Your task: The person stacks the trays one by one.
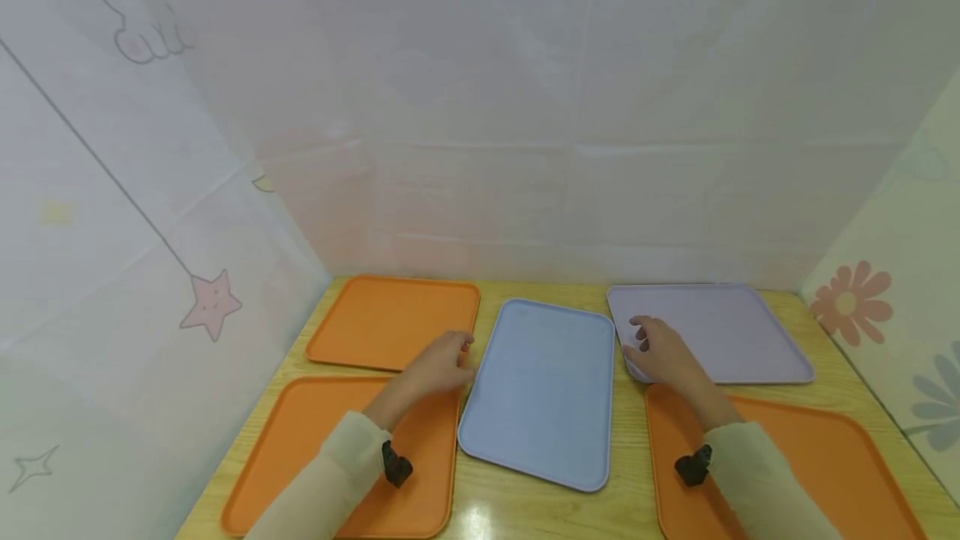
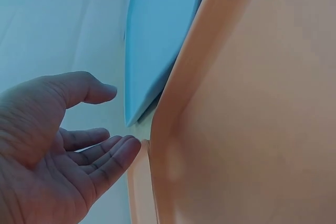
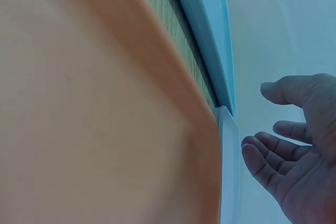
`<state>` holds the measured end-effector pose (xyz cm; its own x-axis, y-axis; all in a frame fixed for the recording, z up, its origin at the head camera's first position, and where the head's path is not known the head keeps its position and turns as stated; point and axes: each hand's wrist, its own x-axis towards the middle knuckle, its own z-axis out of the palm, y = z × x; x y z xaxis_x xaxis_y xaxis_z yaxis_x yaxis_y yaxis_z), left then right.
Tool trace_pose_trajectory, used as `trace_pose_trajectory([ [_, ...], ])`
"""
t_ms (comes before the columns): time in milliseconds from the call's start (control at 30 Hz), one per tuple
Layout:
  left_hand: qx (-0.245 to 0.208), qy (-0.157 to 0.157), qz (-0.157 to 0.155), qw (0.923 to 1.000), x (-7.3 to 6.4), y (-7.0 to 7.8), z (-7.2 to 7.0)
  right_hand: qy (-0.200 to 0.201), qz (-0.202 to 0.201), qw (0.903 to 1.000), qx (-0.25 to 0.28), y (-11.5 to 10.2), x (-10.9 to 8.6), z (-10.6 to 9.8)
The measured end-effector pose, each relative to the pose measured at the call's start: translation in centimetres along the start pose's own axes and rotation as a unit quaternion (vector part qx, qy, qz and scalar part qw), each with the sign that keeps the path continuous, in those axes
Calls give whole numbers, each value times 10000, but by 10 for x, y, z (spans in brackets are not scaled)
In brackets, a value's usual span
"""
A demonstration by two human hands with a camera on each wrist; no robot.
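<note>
A light blue tray [image 1: 543, 394] lies in the middle of the table, slightly turned. Just left of its long edge hovers my left hand [image 1: 441, 367], fingers loosely bent and nothing in them. My right hand [image 1: 660, 352] is to the right of the blue tray, over the near left corner of a lavender tray [image 1: 712, 332]. In the right wrist view the right hand's thumb stands apart from its relaxed fingers [image 3: 270, 156], with nothing held. The left wrist view shows the same gap between thumb and fingers [image 2: 105, 156].
Two orange trays lie at left, one at the back [image 1: 393, 319] and one in front [image 1: 300, 440]. Another orange tray [image 1: 817, 457] lies front right, under the right forearm. White patterned sheets [image 1: 480, 148] hang behind and beside the wooden table [image 1: 540, 515].
</note>
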<state>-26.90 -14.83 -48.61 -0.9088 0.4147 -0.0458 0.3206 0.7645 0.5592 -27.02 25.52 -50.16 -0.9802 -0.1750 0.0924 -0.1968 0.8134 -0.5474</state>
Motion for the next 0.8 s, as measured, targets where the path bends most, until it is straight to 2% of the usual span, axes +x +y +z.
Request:
trace_pose_trajectory([
  [267, 24, -480, -56, 9988, -2, 1, 6, -349, 215, 9990, 182, -5, 1, 6],
  [500, 246, -632, -84, 9977, 1, 3, 11, -617, 135, 9978, 184, -8, 1, 9],
  [667, 416, -770, 112, 9961, 3, 6, 14, -825, 154, 9965, 59, -12, 3, 12],
  [800, 523, -866, 252, 9946, 3, 7, 17, -1032, 403, 9938, -89, -17, 4, 14],
])
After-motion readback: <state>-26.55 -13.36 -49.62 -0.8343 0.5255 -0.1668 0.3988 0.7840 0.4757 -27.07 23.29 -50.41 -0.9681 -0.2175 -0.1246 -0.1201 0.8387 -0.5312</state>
